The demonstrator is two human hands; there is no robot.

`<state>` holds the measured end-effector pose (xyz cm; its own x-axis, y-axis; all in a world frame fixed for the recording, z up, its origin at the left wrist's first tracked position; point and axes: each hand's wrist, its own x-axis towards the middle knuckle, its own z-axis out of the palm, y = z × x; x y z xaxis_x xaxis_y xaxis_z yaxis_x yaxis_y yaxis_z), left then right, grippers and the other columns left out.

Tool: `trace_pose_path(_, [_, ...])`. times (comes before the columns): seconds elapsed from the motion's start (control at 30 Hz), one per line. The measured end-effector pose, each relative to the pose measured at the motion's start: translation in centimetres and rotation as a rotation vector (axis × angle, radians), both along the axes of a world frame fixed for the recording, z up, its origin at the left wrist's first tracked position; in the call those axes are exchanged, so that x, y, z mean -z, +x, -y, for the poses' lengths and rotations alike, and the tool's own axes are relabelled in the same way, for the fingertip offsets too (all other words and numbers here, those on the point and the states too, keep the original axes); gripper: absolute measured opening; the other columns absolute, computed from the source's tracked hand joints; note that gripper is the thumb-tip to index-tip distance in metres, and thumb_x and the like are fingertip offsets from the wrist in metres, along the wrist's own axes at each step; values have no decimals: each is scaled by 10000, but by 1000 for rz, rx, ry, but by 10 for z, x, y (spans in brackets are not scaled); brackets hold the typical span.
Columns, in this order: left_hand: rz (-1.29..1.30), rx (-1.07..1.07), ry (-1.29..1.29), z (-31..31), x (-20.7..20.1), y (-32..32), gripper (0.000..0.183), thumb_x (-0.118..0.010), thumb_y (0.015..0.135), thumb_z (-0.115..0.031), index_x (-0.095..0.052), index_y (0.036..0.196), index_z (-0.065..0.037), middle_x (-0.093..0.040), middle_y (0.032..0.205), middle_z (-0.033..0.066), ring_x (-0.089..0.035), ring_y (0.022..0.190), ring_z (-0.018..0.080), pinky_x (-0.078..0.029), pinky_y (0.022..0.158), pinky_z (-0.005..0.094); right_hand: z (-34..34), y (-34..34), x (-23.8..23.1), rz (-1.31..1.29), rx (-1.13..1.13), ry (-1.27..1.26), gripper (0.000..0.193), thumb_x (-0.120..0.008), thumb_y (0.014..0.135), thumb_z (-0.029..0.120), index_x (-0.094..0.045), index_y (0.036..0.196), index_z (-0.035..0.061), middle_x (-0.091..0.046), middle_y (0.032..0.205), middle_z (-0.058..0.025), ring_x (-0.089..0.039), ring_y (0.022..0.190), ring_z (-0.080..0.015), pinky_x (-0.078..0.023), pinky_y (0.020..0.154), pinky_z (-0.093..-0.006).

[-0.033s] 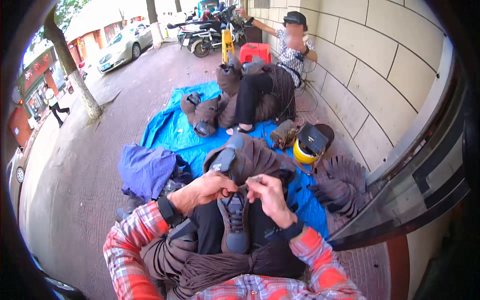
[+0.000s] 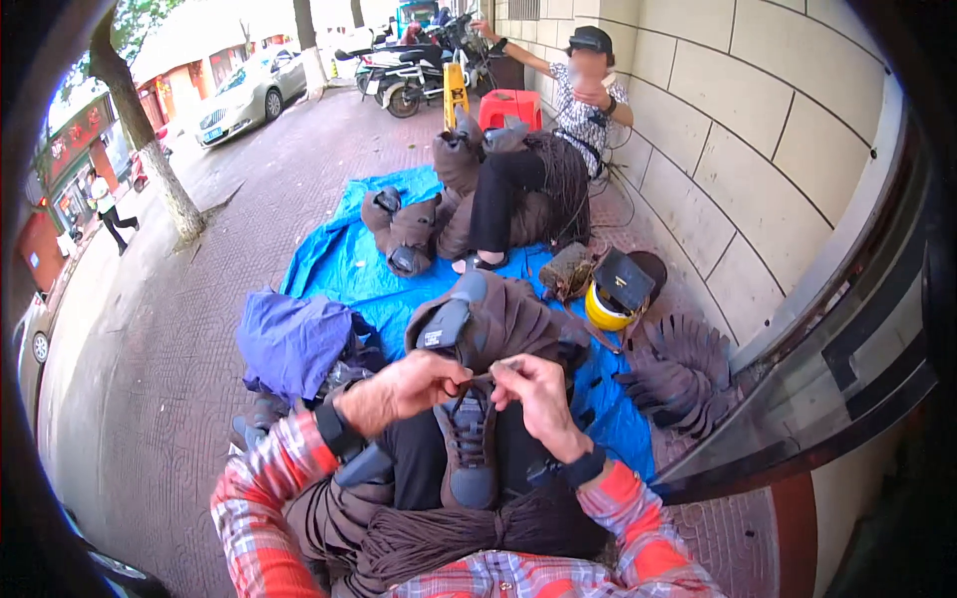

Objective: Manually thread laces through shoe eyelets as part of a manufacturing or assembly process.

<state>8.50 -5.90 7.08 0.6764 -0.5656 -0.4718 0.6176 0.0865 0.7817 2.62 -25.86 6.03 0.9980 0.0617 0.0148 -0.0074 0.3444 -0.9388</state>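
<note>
A grey lace-up shoe upper point(image 2: 470, 448) lies between my knees, toe toward me, dark laces threaded through its eyelets. Above its tongue end, my left hand point(image 2: 424, 384) pinches a thin dark shoelace between thumb and fingers. Close by on the right, my right hand point(image 2: 530, 391) has the lace pinched as well, its fingertips nearly meeting the left ones. Across my lap lies a thick hank of brown laces point(image 2: 434, 538), bound near its middle. A curved stack of grey-brown shoe uppers point(image 2: 508, 324) sits just beyond my hands.
More bundled uppers point(image 2: 409, 229) lie on a blue tarp point(image 2: 339, 259), where a person point(image 2: 583, 115) sits by the wall. A purple cloth point(image 2: 294, 339) is at left. A yellow container point(image 2: 606, 307) and fanned uppers point(image 2: 683, 374) are at right, near a glass door point(image 2: 837, 369).
My hands have shifted slightly, the left a little lower, and both still pinch the lace. The shoe upper's toe has tipped a bit. The seated person's hand has lowered slightly.
</note>
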Motion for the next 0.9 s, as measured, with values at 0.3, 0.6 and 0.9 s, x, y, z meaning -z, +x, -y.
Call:
trace_pose_path(0.3, [86, -201, -348, 19, -14, -54, 139, -603, 854, 25, -595, 993, 35, -624, 944, 53, -602, 884, 134, -480, 817, 253, 9, -15, -10, 191, 33, -265, 85, -644, 869, 85, -646, 869, -1, -624, 723, -46, -602, 608, -87, -503, 523, -216])
trace_pose_path(0.6, [1788, 296, 447, 26, -49, -43, 234, -663, 617, 56, -622, 847, 58, -532, 963, 115, -504, 981, 236, -484, 763, 351, 9, 43, 18, -122, -126, 130, 183, -676, 854, 204, -620, 810, 35, -606, 664, -33, -578, 531, -109, -480, 465, -235])
trace_pose_path(0.9, [2450, 693, 976, 51, -90, -44, 139, -606, 659, -160, -646, 688, -30, -509, 926, 64, -512, 855, 198, -452, 702, 290, 19, 53, 30, -74, -86, 91, 195, -670, 856, 210, -606, 756, 55, -582, 637, -8, -527, 495, -92, -417, 439, -239])
